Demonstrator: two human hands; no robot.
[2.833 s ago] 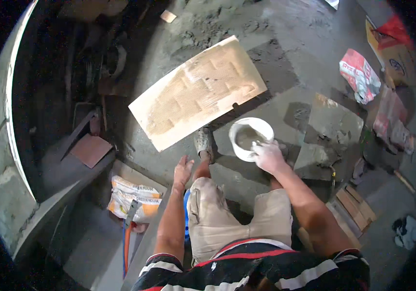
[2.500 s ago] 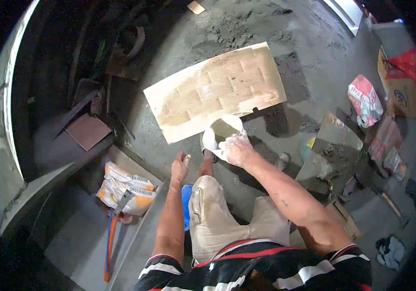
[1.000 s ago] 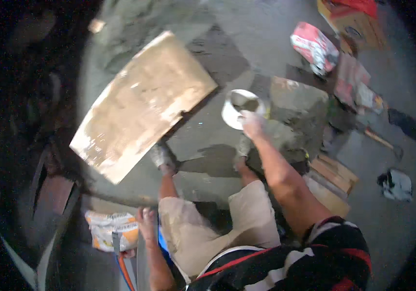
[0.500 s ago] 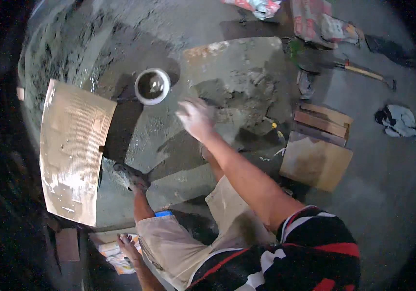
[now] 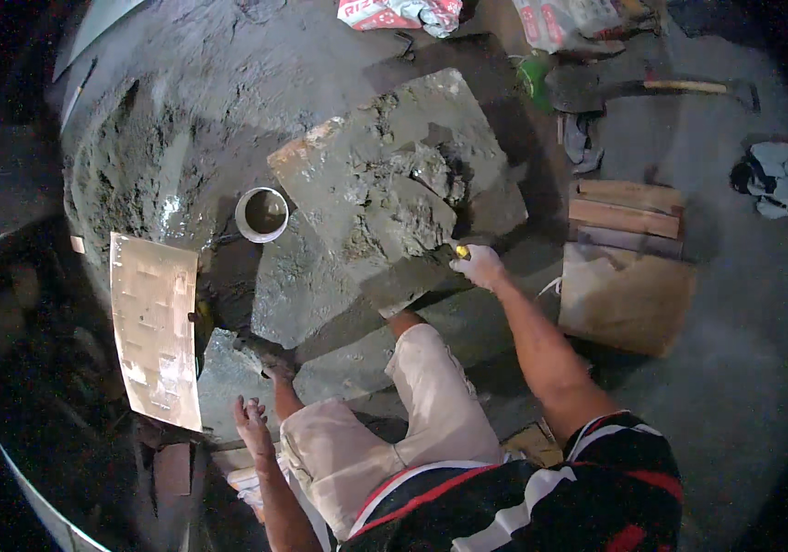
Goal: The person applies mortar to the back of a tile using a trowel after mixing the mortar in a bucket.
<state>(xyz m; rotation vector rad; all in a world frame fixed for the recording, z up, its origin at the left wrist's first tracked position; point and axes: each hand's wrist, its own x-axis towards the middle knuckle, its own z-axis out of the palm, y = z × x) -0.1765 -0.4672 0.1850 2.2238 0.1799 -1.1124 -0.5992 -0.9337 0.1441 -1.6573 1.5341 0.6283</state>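
My right hand [image 5: 481, 267] is closed around the yellow handle of a trowel [image 5: 461, 250]. The tool reaches into a heap of wet grey mortar [image 5: 403, 198], and I cannot make out its blade edge from the mortar. Beneath the heap is a mortar-smeared board [image 5: 495, 198] with a worn, orange-brown corner. My left hand [image 5: 252, 425] hangs by my knee with fingers apart, holding nothing. Nearest to it stands a large beige tile [image 5: 157, 331] showing its ribbed back, with mortar patches on it.
A white-rimmed bucket [image 5: 262, 215] stands left of the board. To the right lie stacked tiles [image 5: 628, 294], a long-handled tool [image 5: 684, 86] and a crumpled cloth [image 5: 778, 179]. Cement bags [image 5: 399, 13] are at the far side. Wet mortar [image 5: 127, 156] is heaped at the left.
My right hand has moved right and nearer and now grips the trowel handle. The board has turned and shows more to the left. My left hand has risen a little.
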